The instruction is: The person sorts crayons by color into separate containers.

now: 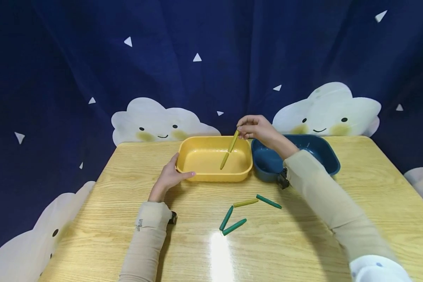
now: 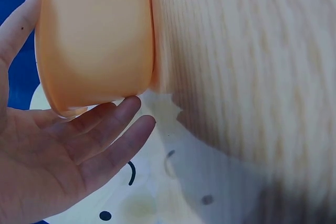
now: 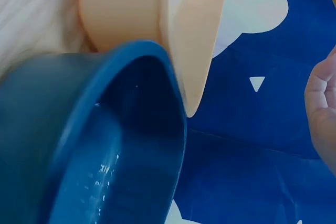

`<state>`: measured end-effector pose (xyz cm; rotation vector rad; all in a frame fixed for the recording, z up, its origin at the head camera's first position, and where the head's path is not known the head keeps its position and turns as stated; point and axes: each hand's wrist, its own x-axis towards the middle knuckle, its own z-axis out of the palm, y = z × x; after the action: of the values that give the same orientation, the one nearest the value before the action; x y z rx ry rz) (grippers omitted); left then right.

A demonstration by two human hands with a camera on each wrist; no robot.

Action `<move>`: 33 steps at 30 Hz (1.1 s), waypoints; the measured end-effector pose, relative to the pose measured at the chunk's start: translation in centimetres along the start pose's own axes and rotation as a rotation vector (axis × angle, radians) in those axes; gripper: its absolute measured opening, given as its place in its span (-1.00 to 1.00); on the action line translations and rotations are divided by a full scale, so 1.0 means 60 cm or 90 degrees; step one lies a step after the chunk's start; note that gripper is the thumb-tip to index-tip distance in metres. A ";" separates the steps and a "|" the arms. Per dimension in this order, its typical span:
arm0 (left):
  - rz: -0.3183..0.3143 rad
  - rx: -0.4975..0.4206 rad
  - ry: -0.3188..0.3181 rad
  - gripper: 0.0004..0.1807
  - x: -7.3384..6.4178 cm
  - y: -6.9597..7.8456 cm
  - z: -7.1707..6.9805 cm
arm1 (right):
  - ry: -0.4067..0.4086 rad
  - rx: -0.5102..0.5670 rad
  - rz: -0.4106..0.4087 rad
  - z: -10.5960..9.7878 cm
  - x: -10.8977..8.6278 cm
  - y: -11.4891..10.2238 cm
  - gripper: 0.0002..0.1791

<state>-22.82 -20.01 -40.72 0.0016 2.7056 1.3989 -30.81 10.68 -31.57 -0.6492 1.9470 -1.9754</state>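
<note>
While spread L hand [image 1: 170, 173] touches yel. tub [image 1: 213, 177], R grip [image 1: 256, 128] pinches yel. crayon [image 1: 234, 141].

The right arm [image 1: 324, 192] hides part of the blue tub [image 1: 268, 159]. The right hand [image 1: 256, 128] covers the upper end of 1 yellow crayon [image 1: 234, 140]. In the right wrist view, most of that hand is cut off. The writing [image 1: 139, 225] on the left sleeve [image 1: 149, 243] is too small to read. The left wrist view cuts the yellow tub [image 1: 201, 160] short.
</note>
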 end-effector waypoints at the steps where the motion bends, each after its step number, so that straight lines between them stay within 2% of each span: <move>1: -0.001 -0.003 -0.001 0.14 -0.001 0.000 0.000 | 0.009 0.006 0.003 0.001 0.005 0.000 -0.91; 7: 0.002 -0.011 -0.007 0.14 -0.007 0.004 0.005 | 0.062 0.018 0.021 0.004 0.031 0.004 -0.92; 12: 0.001 -0.007 -0.001 0.14 -0.011 0.007 0.008 | 0.075 0.017 0.034 0.004 0.050 0.003 -0.94; 16: 0.002 -0.009 0.000 0.15 -0.015 0.008 0.010 | 0.078 0.003 0.041 0.005 0.066 0.002 -0.94; 26: 0.006 -0.007 0.003 0.14 -0.026 0.013 0.011 | 0.066 -0.004 0.033 0.023 0.120 -0.001 -0.68; 33: 0.009 -0.010 0.008 0.14 -0.036 0.013 0.012 | 0.047 0.000 0.047 0.047 0.143 0.023 -0.68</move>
<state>-20.65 -19.09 -40.31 0.0106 2.7098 1.4276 -36.87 3.83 -32.01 -0.5038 1.9833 -1.9824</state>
